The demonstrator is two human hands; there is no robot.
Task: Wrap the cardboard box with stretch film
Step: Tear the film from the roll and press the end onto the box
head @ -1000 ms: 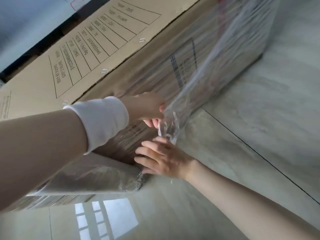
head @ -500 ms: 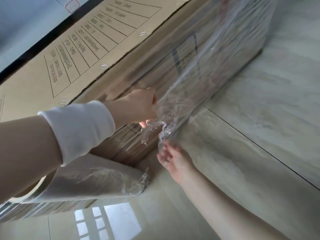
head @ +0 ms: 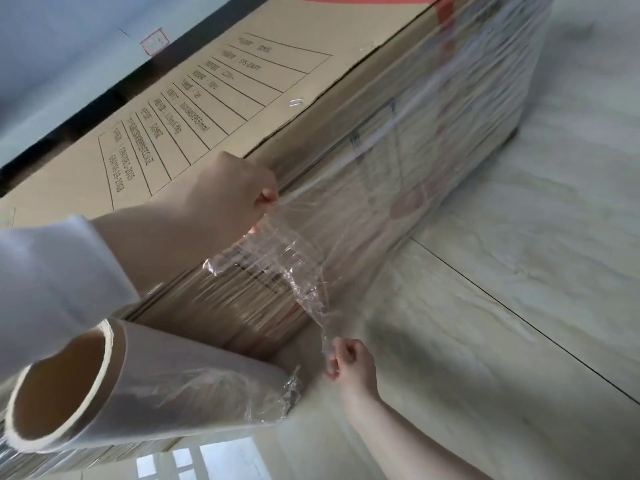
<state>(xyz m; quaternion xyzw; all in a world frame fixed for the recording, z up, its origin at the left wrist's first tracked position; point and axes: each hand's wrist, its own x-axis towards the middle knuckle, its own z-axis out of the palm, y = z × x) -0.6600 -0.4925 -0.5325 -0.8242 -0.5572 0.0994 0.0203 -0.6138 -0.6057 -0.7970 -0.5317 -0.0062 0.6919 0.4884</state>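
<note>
Head view, looks like mid-wrap: pinching the stretch film (head: 294, 251) up at the top edge of the cardboard box (head: 242, 98) on the floor (head: 519, 306) with the left grip (head: 239, 192), pinching its twisted tail lower down with the right grip (head: 349, 362). Next probably needs pulling taut and pressing flat.

The cardboard box (head: 242, 109) is matt brown board printed in black ink, with shiny metal staples (head: 296, 102) along its top edge and red tape (head: 445, 10) at its far end. Over the box's side the stretch film (head: 304, 251) is clear, glossy, crinkled plastic. Beside the box the film roll (head: 194, 382) looks smooth and milky on a matt paper core (head: 59, 386). Under the box the floor (head: 519, 306) is polished, veined tile.
</note>
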